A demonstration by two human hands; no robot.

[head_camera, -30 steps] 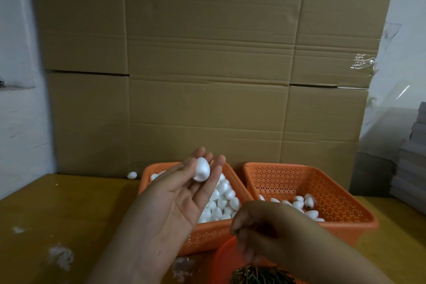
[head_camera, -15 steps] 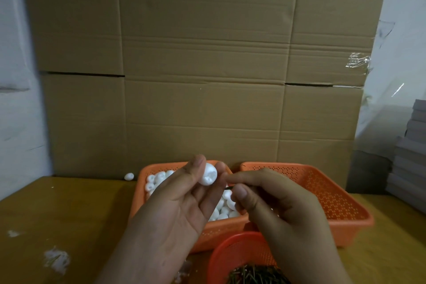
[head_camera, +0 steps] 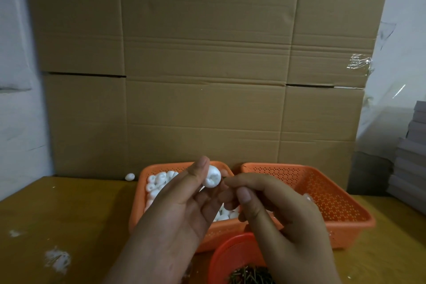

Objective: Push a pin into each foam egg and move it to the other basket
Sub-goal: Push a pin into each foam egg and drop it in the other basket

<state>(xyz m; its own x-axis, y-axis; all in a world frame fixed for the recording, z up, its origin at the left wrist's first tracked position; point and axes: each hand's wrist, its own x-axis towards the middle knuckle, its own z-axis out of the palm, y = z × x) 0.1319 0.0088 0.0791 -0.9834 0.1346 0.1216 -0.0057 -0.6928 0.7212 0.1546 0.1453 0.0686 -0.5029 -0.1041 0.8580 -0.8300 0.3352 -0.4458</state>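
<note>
foam egg (head_camera: 212, 179) pinched in left hand (head_camera: 184, 210) fingertips above the left basket (head_camera: 138, 205); right hand (head_camera: 272, 210), up from the pin dish (head_camera: 230, 258) a second ago, now pinching at the egg's side; pin itself too small to see; insertion likely underway

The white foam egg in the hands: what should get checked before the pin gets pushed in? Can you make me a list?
1. White foam egg pinched firmly in the left hand: ok.
2. Right hand fingertips meet beside the egg: ok.
3. Pin actually between those fingertips: cannot tell, too small.
4. Pin tip aimed at the egg's middle: cannot tell.
5. Right orange plastic basket has room for the egg: ok.
6. Round red basket of pins close by: ok.
</note>
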